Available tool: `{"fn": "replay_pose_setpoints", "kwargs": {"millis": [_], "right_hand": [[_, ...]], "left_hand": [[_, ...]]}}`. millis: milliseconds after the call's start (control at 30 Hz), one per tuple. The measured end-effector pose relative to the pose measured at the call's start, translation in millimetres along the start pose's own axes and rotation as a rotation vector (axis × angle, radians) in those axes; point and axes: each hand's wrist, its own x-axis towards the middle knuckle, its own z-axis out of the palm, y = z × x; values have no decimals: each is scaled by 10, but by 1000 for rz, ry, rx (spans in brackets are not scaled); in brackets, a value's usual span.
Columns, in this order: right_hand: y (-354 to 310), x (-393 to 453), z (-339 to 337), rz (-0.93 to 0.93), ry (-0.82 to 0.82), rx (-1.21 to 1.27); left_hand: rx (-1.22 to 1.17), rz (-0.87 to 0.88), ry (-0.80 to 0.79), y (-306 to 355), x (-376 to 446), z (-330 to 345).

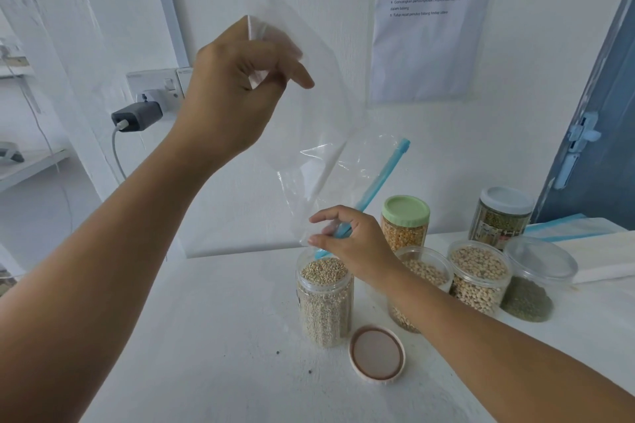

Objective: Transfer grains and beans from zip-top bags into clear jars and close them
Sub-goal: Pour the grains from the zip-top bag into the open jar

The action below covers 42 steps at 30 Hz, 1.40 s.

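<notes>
A clear zip-top bag [326, 148] with a blue zip strip hangs upside down, looking empty, over an open clear jar [324, 302] full of pale grain. My left hand [237, 86] pinches the bag's bottom corner high up. My right hand [350, 237] pinches the bag's zip end right above the jar's mouth. The jar's pink lid [377, 356] lies upside down on the white table [206, 336] in front of it.
To the right stand several other jars: a green-lidded one with yellow corn [405, 223], two open ones with beige beans [479, 275], a white-lidded one [501, 216], and a tilted one with green beans [532, 285]. A charger [137, 117] is plugged into the wall at left.
</notes>
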Motion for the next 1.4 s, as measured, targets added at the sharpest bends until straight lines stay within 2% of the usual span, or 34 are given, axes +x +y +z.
{"fn": "replay_pose_setpoints", "kwargs": {"millis": [367,667,867,1000,1300,1400], "right_hand": [[-39,-55,-42,-28,-122,-146],[38,-30,-28,-110,-73,-146],[40,-10,-66,-37,-88,-90],[22,-18,-45,-58,-64,-111],[-3,13,-101,-27,-175,-181],[10,36,-108,-39,-95,-216]], "left_hand": [[20,8,23,-26,53,-24],[-14,-3,68,-46,53,-1],[-17,-12,80,-66,56,27],[-3,-13,79,-84,74,33],[0,-6,78,-93,90,13],[2,-16,82,-104,94,9]]}}
